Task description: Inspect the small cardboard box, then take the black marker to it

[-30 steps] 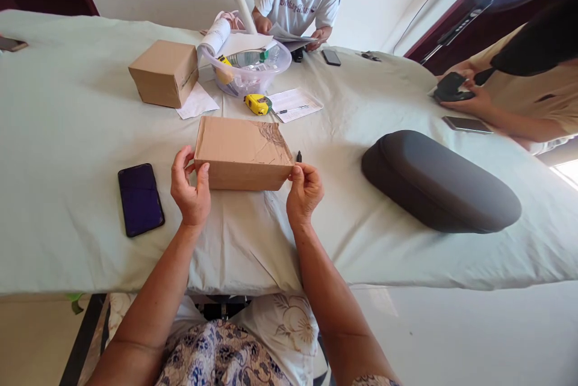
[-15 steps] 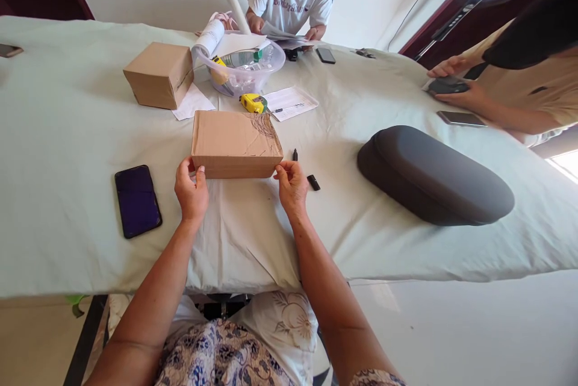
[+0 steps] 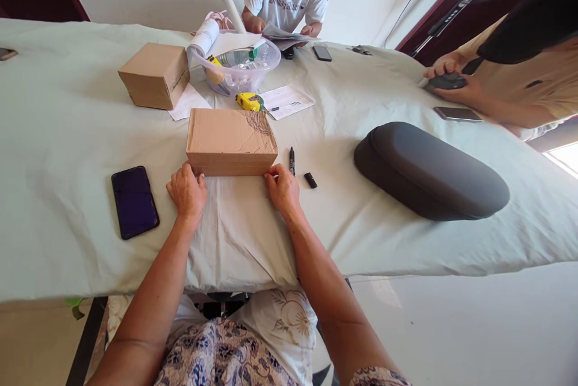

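A flat brown cardboard box [image 3: 231, 140] with black scribbles on its top right corner lies on the pale green cloth of the table [image 3: 67, 133]. My left hand [image 3: 186, 191] rests at its near left corner, fingers curled against the box's front face. My right hand [image 3: 282, 188] sits at the near right corner, fingertips touching the box's lower edge. Neither hand lifts the box; it stands flat on the cloth. A black marker [image 3: 291, 161] and its cap [image 3: 310, 180] lie just right of my right hand.
A dark phone [image 3: 134, 201] lies left of my left hand. Behind the box are a second cardboard box [image 3: 155, 75], a clear bowl [image 3: 237, 67] of items, a yellow tape measure [image 3: 248, 101] and papers [image 3: 285, 100]. A grey case [image 3: 428, 172] sits right. Two other people work at the far and right edges.
The box was held up off the cloth by both hands; it has come down flat on the table. My hands lowered to its near corners. The marker and cap now show.
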